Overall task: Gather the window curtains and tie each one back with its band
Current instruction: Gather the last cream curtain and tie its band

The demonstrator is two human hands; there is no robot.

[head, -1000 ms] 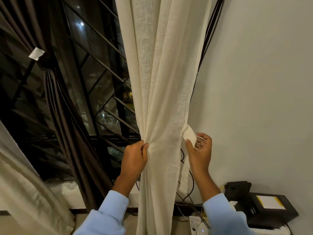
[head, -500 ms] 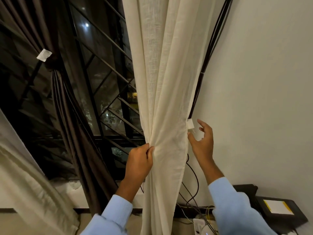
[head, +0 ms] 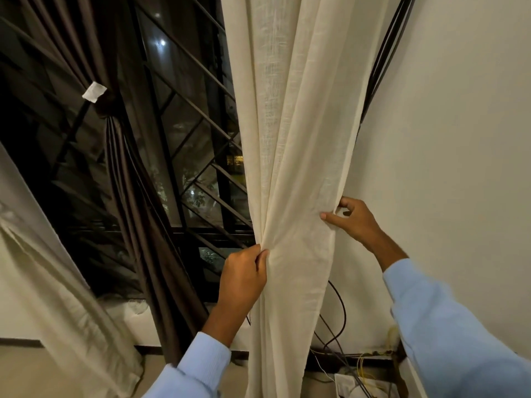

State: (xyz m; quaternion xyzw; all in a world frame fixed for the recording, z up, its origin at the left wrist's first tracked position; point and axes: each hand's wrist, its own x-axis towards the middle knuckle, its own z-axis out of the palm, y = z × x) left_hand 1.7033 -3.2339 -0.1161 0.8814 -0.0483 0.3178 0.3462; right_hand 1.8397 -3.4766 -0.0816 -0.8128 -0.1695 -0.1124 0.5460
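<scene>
A cream linen curtain (head: pixel 293 124) hangs in the middle, bunched into folds at waist height. My left hand (head: pixel 244 278) grips its left edge, pinching the gathered folds. My right hand (head: pixel 355 218) is higher, at the curtain's right edge by the wall, with thumb and fingers curled round the fabric edge. The cream band is not visible now; it may be hidden behind the curtain. To the left, a dark brown curtain (head: pixel 126 173) is tied back with a band bearing a white tag (head: pixel 94 92).
A dark window with metal grille bars (head: pixel 195 133) lies behind the curtains. Another pale curtain (head: pixel 43 268) hangs at the far left. A white wall (head: pixel 459 139) stands on the right. Cables and a power strip (head: pixel 353 377) lie on the floor below.
My right hand let the band's end drop from view, rose and moved right, and now holds the cream curtain's right edge. My left hand kept its grip.
</scene>
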